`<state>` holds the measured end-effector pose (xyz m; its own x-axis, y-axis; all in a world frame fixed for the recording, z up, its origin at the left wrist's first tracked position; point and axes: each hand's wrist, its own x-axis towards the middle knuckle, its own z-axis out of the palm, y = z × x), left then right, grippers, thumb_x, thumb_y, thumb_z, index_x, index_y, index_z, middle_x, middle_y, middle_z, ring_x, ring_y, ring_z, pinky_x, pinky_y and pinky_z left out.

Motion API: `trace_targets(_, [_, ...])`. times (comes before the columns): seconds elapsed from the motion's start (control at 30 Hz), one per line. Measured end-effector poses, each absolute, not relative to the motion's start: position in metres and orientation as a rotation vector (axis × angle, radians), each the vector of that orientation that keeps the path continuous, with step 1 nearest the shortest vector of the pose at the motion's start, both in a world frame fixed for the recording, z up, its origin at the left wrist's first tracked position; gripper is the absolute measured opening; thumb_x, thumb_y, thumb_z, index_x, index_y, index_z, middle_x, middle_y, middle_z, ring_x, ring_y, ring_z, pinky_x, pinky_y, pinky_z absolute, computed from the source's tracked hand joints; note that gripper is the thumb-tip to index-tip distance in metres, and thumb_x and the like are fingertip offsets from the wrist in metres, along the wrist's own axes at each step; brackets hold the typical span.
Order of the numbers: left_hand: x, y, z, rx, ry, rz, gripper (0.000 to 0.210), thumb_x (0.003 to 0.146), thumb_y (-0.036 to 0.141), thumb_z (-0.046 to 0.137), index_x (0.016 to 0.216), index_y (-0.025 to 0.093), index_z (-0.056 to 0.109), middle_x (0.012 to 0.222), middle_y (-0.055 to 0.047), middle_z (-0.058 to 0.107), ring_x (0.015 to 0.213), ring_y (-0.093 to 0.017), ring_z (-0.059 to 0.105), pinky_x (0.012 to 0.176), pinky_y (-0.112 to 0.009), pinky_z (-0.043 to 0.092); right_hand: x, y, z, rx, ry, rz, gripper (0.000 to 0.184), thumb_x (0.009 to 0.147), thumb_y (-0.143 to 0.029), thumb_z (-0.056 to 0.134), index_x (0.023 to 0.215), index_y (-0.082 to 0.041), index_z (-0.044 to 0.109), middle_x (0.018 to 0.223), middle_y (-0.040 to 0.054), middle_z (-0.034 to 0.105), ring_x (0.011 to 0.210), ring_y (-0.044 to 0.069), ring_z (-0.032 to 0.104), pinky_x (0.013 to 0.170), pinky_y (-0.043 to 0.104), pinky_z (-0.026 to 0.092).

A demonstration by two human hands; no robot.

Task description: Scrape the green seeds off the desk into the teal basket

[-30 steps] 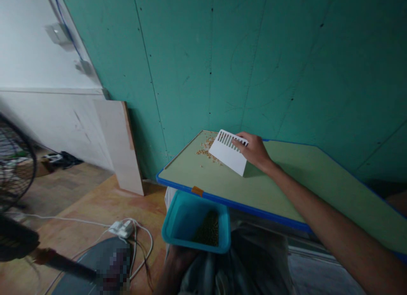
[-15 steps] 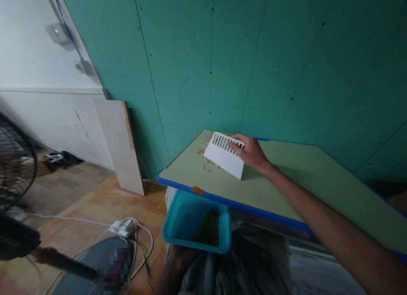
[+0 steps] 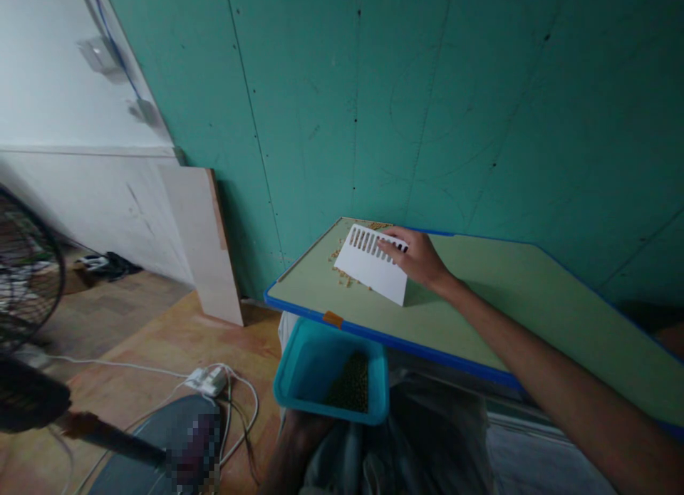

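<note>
In the head view, my right hand [image 3: 420, 256] grips a white flat scraper [image 3: 371, 268] with a row of slots along its upper edge. The scraper stands tilted on the pale green tabletop [image 3: 481, 288], its lower edge against the surface. Small yellowish pellets [image 3: 343, 280] lie beside and in front of it, and more pellets [image 3: 379, 226] are near the far edge. Below the table's front edge, my left hand [image 3: 307, 422] supports a blue plastic tub [image 3: 299, 381] from beneath; its fingers are mostly hidden. Dark greenish pellets [image 3: 350, 384] lie in the tub's right side.
A green wall [image 3: 299, 89] rises behind the table, which has blue edging [image 3: 427, 355] with an orange tape patch [image 3: 332, 319]. On the left are a leaning board [image 3: 200, 246], a black fan [image 3: 26, 281], and a power strip [image 3: 207, 381] with white cables on the floor.
My right hand has drawn the scraper slightly left and toward the front edge, moving pellets with it. More pellets now show behind it near the far edge. The tub stays in place.
</note>
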<state>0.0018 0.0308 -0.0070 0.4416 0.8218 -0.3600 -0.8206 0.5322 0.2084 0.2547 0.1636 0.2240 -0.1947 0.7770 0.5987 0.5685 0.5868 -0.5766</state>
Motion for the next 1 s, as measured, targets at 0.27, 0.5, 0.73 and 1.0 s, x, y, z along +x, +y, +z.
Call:
trace_targets(0.27, [0.003, 0.031, -0.001, 0.071, 0.452, 1.007, 0.052, 0.048, 0.043, 0.1, 0.088, 0.014, 0.084, 0.123, -0.015, 0.08, 0.148, -0.04, 0.046, 0.122, -0.051, 0.041, 0.254, 0.162, 0.223, -1.049, -1.889, 0.315, 0.032, 0.093, -0.043, 0.064, 0.104, -0.016, 0.076, 0.088, 0.0078, 0.077, 0.07, 0.019, 0.067, 0.059, 0.029, 0.046])
trace_targets(0.5, [0.005, 0.03, 0.005, -0.001, 0.476, 1.048, 0.055, 0.045, 0.038, 0.101, 0.089, 0.009, 0.084, 0.114, -0.017, 0.082, 0.146, -0.039, 0.049, 0.124, -0.042, 0.039, 0.252, 0.16, 0.223, -1.027, -1.903, 0.337, 0.032, 0.093, -0.044, 0.064, 0.105, -0.016, 0.077, 0.091, 0.0082, 0.078, 0.071, 0.019, 0.067, 0.059, 0.028, 0.046])
trace_targets(0.73, [0.004, 0.032, 0.003, 0.077, 0.446, 0.998, 0.05, 0.05, 0.042, 0.099, 0.088, 0.014, 0.085, 0.12, -0.016, 0.081, 0.146, -0.039, 0.05, 0.123, -0.045, 0.04, 0.249, 0.158, 0.224, -1.0, -1.925, 0.332, 0.031, 0.093, -0.043, 0.065, 0.104, -0.017, 0.077, 0.092, 0.0079, 0.078, 0.072, 0.019, 0.068, 0.062, 0.028, 0.047])
trace_targets(1.0, [0.004, 0.032, 0.001, 0.05, 0.459, 1.014, 0.056, 0.046, 0.041, 0.1, 0.091, 0.011, 0.084, 0.118, -0.014, 0.082, 0.147, -0.038, 0.048, 0.123, -0.042, 0.04, 0.247, 0.156, 0.225, -0.986, -1.935, 0.362, 0.032, 0.094, -0.044, 0.064, 0.105, -0.016, 0.077, 0.093, 0.0078, 0.078, 0.071, 0.018, 0.067, 0.063, 0.028, 0.047])
